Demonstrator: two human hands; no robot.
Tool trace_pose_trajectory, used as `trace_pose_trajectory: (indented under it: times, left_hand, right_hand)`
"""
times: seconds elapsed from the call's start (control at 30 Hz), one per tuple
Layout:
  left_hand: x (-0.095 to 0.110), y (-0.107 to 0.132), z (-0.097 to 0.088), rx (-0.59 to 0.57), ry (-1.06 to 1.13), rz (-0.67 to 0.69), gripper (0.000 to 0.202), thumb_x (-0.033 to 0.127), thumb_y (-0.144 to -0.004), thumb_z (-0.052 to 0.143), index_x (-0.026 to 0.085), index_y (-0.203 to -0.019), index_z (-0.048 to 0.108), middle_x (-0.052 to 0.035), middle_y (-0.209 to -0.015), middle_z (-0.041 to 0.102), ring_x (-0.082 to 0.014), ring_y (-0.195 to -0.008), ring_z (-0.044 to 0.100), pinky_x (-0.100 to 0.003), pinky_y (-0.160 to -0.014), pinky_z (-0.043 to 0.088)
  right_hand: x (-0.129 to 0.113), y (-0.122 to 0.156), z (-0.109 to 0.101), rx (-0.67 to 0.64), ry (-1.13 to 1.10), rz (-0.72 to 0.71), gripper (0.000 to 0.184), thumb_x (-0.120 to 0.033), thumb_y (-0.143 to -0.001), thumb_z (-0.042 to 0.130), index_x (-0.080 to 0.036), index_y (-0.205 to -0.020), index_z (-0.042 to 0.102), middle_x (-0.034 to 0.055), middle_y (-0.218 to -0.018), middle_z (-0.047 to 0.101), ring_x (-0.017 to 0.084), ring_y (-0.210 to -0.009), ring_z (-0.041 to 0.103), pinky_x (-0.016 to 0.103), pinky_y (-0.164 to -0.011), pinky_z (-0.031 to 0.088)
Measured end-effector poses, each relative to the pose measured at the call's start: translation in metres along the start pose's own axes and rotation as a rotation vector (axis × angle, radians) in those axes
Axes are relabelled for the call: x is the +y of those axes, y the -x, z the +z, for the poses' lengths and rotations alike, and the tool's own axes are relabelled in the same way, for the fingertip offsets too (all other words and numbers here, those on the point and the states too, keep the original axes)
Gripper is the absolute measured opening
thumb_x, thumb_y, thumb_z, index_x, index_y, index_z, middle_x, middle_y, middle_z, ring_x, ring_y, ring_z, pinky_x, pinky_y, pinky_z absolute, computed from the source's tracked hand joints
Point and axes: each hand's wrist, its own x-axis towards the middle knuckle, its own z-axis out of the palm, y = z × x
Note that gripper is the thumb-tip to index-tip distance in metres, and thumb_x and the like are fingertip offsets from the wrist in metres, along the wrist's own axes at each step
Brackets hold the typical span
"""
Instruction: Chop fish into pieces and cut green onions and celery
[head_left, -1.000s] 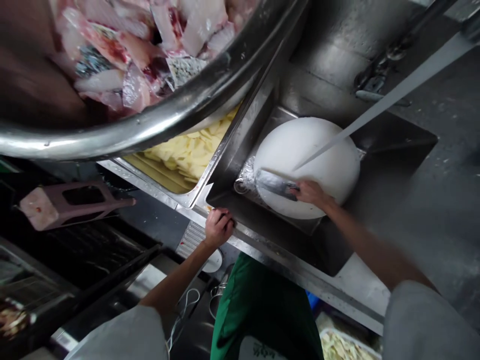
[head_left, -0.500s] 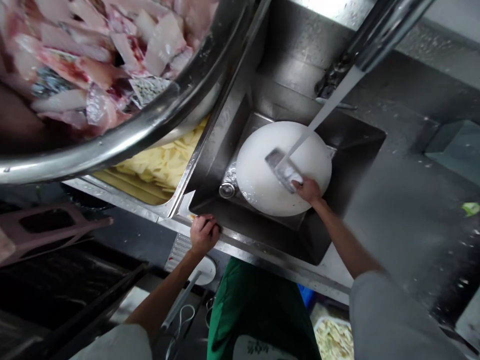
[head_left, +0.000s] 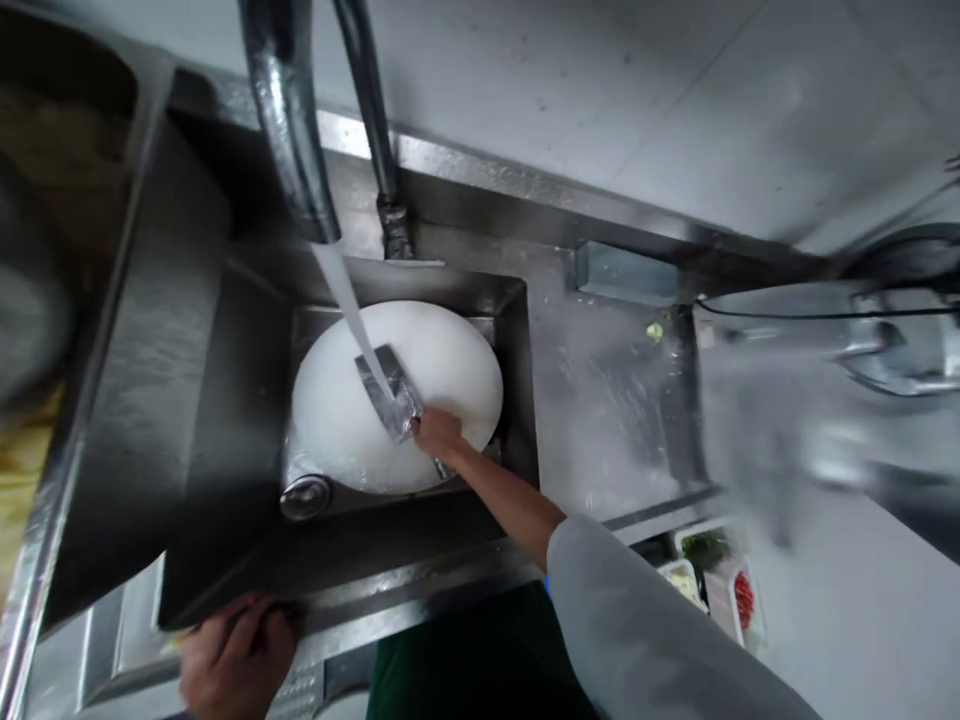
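Note:
My right hand (head_left: 440,436) is closed round the handle of a cleaver (head_left: 388,394), whose broad steel blade lies under the running water. The stream falls from the tap (head_left: 289,130) onto the blade. Under the blade a round white cutting board (head_left: 457,370) lies in the steel sink (head_left: 247,560). My left hand (head_left: 238,660) is closed on the sink's front rim at the lower left. The drain (head_left: 304,494) shows beside the board's near left edge.
To the left is a second basin (head_left: 45,300), blurred. A wet steel counter (head_left: 615,400) lies right of the sink, with a blurred metal vessel (head_left: 787,360) on it. Small trays of food (head_left: 712,575) sit below the counter edge. White wall behind.
My view has swung right and up: the big bowl of cut fish and the pan of potato slices are gone from view. The cleaver stays under the stream; my left hand still grips the rim.

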Motion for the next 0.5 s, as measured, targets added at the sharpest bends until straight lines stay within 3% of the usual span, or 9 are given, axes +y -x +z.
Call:
trace_pose_trajectory:
  times: [0.07, 0.13, 0.2, 0.27, 0.33, 0.4, 0.43, 0.5]
  left_hand:
    - [-0.001, 0.003, -0.001, -0.016, 0.005, -0.006, 0.012, 0.027, -0.092, 0.054, 0.025, -0.092, 0.065, -0.0086, -0.095, 0.07, -0.0269, -0.079, 0.064, -0.043, -0.072, 0.054]
    - [-0.004, 0.004, 0.001, -0.024, 0.019, -0.028, 0.012, 0.027, -0.093, 0.052, 0.026, -0.094, 0.065, -0.0092, -0.098, 0.07, -0.028, -0.082, 0.065, -0.046, -0.075, 0.055]
    - [-0.008, 0.001, 0.005, 0.0, 0.023, -0.035, 0.013, 0.028, -0.093, 0.053, 0.026, -0.093, 0.066, -0.0082, -0.097, 0.07, -0.0273, -0.081, 0.065, -0.045, -0.074, 0.055]
    - [-0.007, -0.005, 0.009, 0.033, 0.028, -0.009, 0.014, 0.028, -0.091, 0.055, 0.024, -0.089, 0.068, -0.0071, -0.094, 0.07, -0.0252, -0.078, 0.064, -0.041, -0.072, 0.053]
    - [0.004, -0.014, 0.01, 0.041, 0.052, 0.03, 0.013, 0.026, -0.088, 0.058, 0.021, -0.083, 0.069, -0.0065, -0.089, 0.07, -0.0226, -0.076, 0.063, -0.036, -0.07, 0.05]
    - [0.018, -0.025, 0.009, -0.036, 0.097, 0.0, 0.013, 0.02, -0.085, 0.06, 0.02, -0.078, 0.07, -0.0067, -0.085, 0.07, -0.0216, -0.078, 0.063, -0.034, -0.072, 0.048]
    - [0.024, -0.03, 0.007, -0.071, 0.088, -0.063, 0.014, 0.019, -0.085, 0.059, 0.02, -0.077, 0.071, -0.0074, -0.087, 0.07, -0.0217, -0.08, 0.064, -0.035, -0.075, 0.048]
    - [0.032, -0.038, 0.004, -0.115, 0.038, -0.163, 0.017, 0.018, -0.086, 0.058, 0.02, -0.08, 0.074, -0.0089, -0.09, 0.071, -0.0223, -0.083, 0.063, -0.035, -0.076, 0.047]
  right_hand:
    - [0.012, 0.014, -0.014, 0.049, 0.018, -0.02, 0.031, -0.036, -0.102, 0.054, -0.013, -0.107, 0.075, 0.016, -0.112, 0.079, 0.026, -0.101, 0.074, 0.032, -0.085, 0.053]
    - [0.041, 0.032, -0.046, 0.186, -0.004, -0.062, 0.03, -0.035, -0.102, 0.051, -0.017, -0.107, 0.075, 0.0119, -0.107, 0.08, 0.022, -0.097, 0.074, 0.029, -0.084, 0.051]
    - [0.086, 0.056, -0.093, 0.455, -0.071, -0.081, 0.032, -0.035, -0.103, 0.046, -0.018, -0.103, 0.074, 0.0092, -0.097, 0.08, 0.018, -0.087, 0.072, 0.026, -0.08, 0.05]
    - [0.14, 0.084, -0.145, 0.788, -0.162, 0.008, 0.04, -0.037, -0.104, 0.038, -0.016, -0.099, 0.072, 0.0101, -0.09, 0.078, 0.017, -0.077, 0.069, 0.027, -0.074, 0.049]
    - [0.193, 0.108, -0.185, 0.996, -0.213, 0.123, 0.046, -0.045, -0.103, 0.035, -0.016, -0.092, 0.069, 0.0115, -0.081, 0.075, 0.018, -0.07, 0.065, 0.03, -0.07, 0.049]
    - [0.233, 0.12, -0.198, 1.05, -0.206, 0.158, 0.05, -0.055, -0.101, 0.037, -0.017, -0.092, 0.068, 0.0137, -0.081, 0.073, 0.021, -0.072, 0.066, 0.032, -0.07, 0.05]
    - [0.246, 0.121, -0.194, 1.023, -0.201, 0.147, 0.051, -0.06, -0.1, 0.039, -0.017, -0.095, 0.068, 0.0149, -0.083, 0.073, 0.022, -0.073, 0.067, 0.033, -0.07, 0.05]
    - [0.254, 0.122, -0.165, 0.913, -0.231, 0.07, 0.054, -0.065, -0.099, 0.04, -0.019, -0.1, 0.068, 0.0154, -0.085, 0.074, 0.024, -0.074, 0.069, 0.034, -0.07, 0.051]
